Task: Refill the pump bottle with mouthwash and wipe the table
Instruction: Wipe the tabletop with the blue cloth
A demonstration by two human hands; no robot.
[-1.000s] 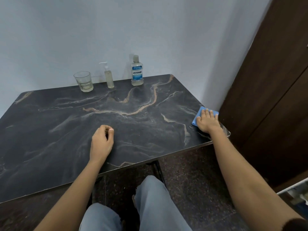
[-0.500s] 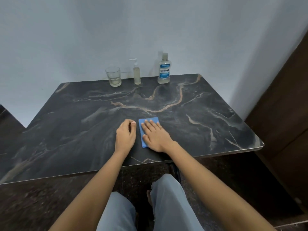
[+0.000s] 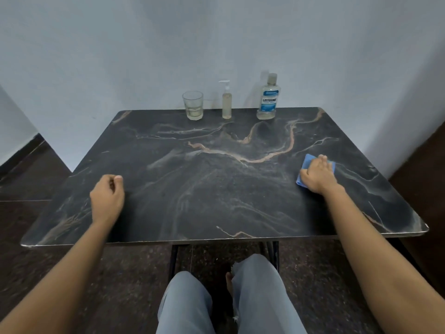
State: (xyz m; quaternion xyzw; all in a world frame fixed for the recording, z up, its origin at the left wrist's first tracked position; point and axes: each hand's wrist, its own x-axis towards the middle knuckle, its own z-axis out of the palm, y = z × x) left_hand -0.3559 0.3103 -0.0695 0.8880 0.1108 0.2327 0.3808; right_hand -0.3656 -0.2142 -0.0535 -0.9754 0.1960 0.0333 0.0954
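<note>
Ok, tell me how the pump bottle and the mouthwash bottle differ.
The pump bottle is slim and shorter; the mouthwash bottle is broader and taller. The pump bottle has a white pump head and no label; the mouthwash bottle has a cap and a blue label. Both stand upright at the table's back edge.

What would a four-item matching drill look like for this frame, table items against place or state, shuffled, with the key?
Column A
1. glass
2. pump bottle
3. mouthwash bottle
4. blue cloth

Column B
a. under the right hand, on the right part of the table
b. rightmost in the back row, blue label
c. leftmost in the back row, a little liquid at the bottom
d. middle of the back row, white pump head

Pairs: 1-c, 2-d, 3-b, 4-a
</note>
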